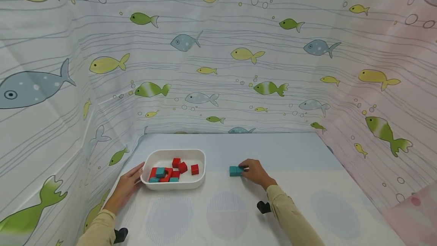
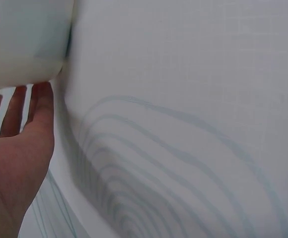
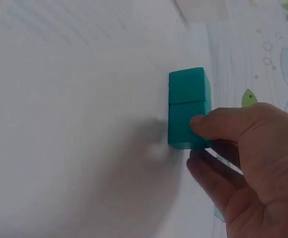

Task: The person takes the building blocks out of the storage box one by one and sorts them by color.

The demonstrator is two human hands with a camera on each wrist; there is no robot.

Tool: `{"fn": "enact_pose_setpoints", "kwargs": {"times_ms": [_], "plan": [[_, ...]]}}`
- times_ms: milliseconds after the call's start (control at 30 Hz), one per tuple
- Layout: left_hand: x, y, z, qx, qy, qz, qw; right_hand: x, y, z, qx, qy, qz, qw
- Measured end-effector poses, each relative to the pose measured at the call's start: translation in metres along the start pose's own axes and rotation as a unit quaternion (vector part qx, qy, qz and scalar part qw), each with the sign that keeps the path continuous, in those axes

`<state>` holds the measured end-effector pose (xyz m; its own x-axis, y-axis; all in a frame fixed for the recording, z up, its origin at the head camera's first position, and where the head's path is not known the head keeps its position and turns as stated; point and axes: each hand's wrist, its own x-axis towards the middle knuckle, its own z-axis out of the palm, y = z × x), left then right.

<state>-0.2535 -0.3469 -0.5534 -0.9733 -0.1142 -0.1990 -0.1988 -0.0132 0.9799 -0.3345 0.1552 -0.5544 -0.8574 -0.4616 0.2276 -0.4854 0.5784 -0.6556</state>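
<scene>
Two teal cubes stand side by side and touching on the table right of the tub. My right hand (image 1: 254, 171) pinches the right teal cube (image 1: 240, 170), with the thumb on its near face and other fingers behind and beside it. The left teal cube (image 3: 187, 85) is outside the grip. At the white tub (image 1: 196, 185), my left hand (image 1: 127, 186) touches the left end with fairly straight fingers. Its fingertips meet the tub's end wall (image 2: 27, 74) in the left wrist view. Inside the tub lie several red blocks (image 1: 183, 167) and several teal blocks (image 1: 160, 172), mostly heaped at the left.
A pale cloth with large round patterns covers the table (image 1: 227, 215). Fish-printed curtain walls (image 1: 218, 79) enclose the back and both sides. Dark wrist-camera mounts (image 1: 263, 207) stick out beside the sleeves.
</scene>
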Motion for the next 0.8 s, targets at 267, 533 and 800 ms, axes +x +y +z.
{"fn": "enact_pose_setpoints", "kwargs": {"times_ms": [267, 533, 800], "plan": [[0.001, -0.001, -0.001, -0.001, 0.002, -0.006, 1.0, 0.021, -0.037, 0.002, -0.024, 0.015, -0.057, 0.998], [-0.001, 0.001, 0.001, -0.002, 0.0, 0.0, 1.0, 0.062, -0.101, 0.034, 0.009, -0.028, -0.05, 0.998], [-0.002, 0.001, 0.002, -0.003, 0.016, -0.006, 0.9998, 0.084, -0.147, 0.078, 0.055, -0.092, -0.047, 0.993]]}}
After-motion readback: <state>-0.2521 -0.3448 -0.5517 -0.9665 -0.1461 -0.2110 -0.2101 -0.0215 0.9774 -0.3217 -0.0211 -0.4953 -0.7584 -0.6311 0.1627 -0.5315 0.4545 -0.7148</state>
